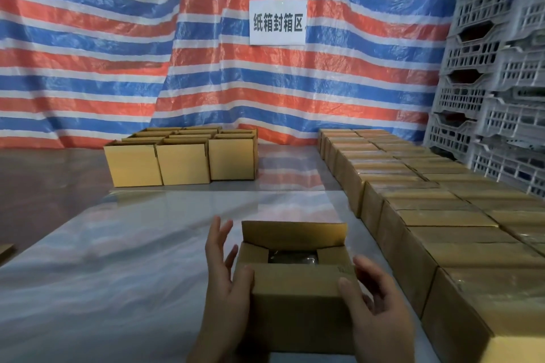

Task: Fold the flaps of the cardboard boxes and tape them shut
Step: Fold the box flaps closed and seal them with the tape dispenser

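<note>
A small cardboard box [295, 303] stands on the table right in front of me. Its two side flaps are folded in, the near flap lies partly down, and the far flap [295, 233] stands up. Something dark shows through the gap in the middle. My left hand [225, 283] is at the box's left side, thumb on the near flap's corner, fingers straight and spread. My right hand [374, 303] is at the right side, thumb on the near flap, fingers loosely bent beside the box.
Several open boxes [182, 156] stand in a block at the back left. Rows of taped boxes [436, 215] run along the right edge. Grey plastic crates [489, 68] are stacked at the far right. A striped tarp hangs behind the glossy table [118, 259].
</note>
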